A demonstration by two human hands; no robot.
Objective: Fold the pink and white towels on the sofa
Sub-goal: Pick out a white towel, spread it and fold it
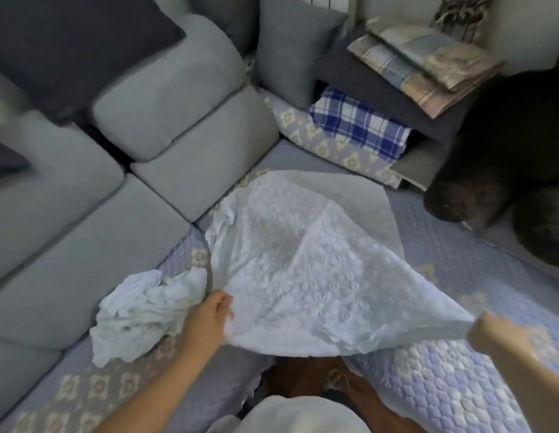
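Note:
A white towel (306, 260) with an embossed flower pattern is spread over the sofa seat, its near edge lifted off the cover. My left hand (214, 314) grips the near left corner. At the near right corner my right hand (487, 332) is closed round the cloth and pulls it taut. A second white cloth (140, 314) lies crumpled on the seat just left of my left hand. No pink towel can be made out.
The seat carries a lilac quilted cover (459, 379). Grey sofa cushions (165, 101) line the left and back. Folded checked cloths (359, 126) and a stack of folded blankets (425, 67) sit at the back right, beside a dark furry cushion (506, 145).

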